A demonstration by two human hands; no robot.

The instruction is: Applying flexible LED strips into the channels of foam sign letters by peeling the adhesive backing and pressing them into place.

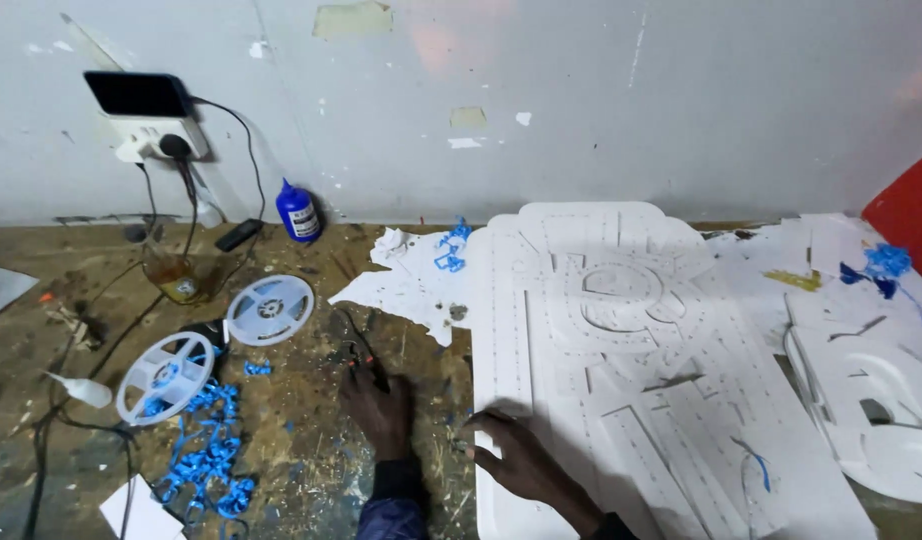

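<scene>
My left hand (381,410) rests on the worn wooden floor, its fingers closed around the handles of a small pair of pliers (358,350) with dark, red-tipped grips that lie pointing away from me. My right hand (516,458) lies flat with fingers spread on the near left edge of a large white cut-out sign panel (631,360). The panel lies flat on the floor and carries raised white letter shapes and rows of small dots. Nothing is in the right hand.
Two white reels (269,309) (165,377) and blue plastic scraps (209,455) lie to the left. A blue bottle (299,212), a wall socket with a phone (141,95) and cables stand by the wall. More white panel pieces (881,400) lie right, near a red board (911,210).
</scene>
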